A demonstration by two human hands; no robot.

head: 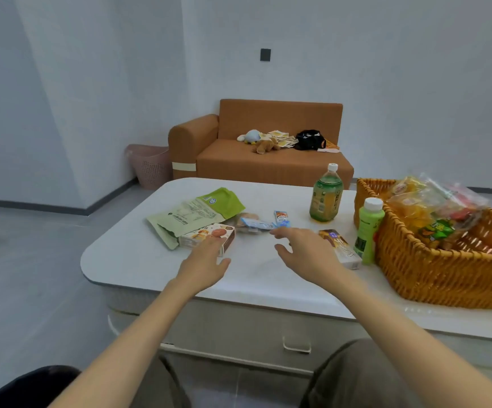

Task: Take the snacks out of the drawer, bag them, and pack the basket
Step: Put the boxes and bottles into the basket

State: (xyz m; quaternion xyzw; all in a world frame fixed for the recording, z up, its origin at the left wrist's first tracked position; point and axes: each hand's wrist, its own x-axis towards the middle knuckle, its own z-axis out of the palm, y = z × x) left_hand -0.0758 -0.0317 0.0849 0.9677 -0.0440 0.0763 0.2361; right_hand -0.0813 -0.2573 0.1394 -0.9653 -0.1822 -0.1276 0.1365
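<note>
The white bench [256, 269] carries a wicker basket [444, 278] at 3 o'clock, with bagged snacks [433, 210] inside it. Green pouches [197, 210] lie at 10 o'clock and a tea bottle [325, 198] stands at 1 o'clock. The left hand [206, 260] is released, its straight fingers reaching onto a biscuit box [209, 235] at 9 o'clock. The right hand [306, 248] is released and spread, fingertips at small blue packets [256, 224] near the centre.

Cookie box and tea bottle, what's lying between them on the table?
Head view: a brownish wrapped snack, a blue packet and a small blue carton lie between the cookie box and the tea bottle.
</note>
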